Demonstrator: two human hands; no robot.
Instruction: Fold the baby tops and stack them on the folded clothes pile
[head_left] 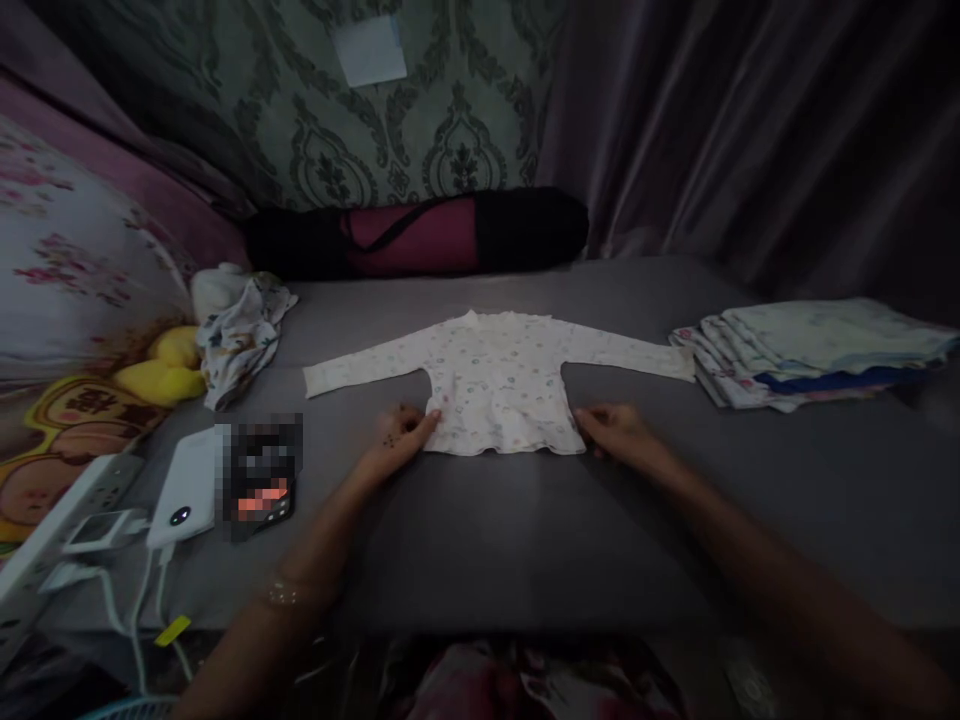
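Flanking the shirt (498,378), left hand (402,432) and right hand (618,430) — nearly closed — pinch its lower sides.

"What's on your grey surface (465,550) now?"
"Small printed shirt (499,380), spread flat before me! Folded clothes (840,340) to my right, white device (187,485) left, long bag (412,238) along the back!"

Flat patterned shirt (499,385), probably white

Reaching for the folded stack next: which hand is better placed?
Probably the right hand: it's by the near right corner of the shirt, on the same side as the stack. The left hand, by the other near corner, is farther off.
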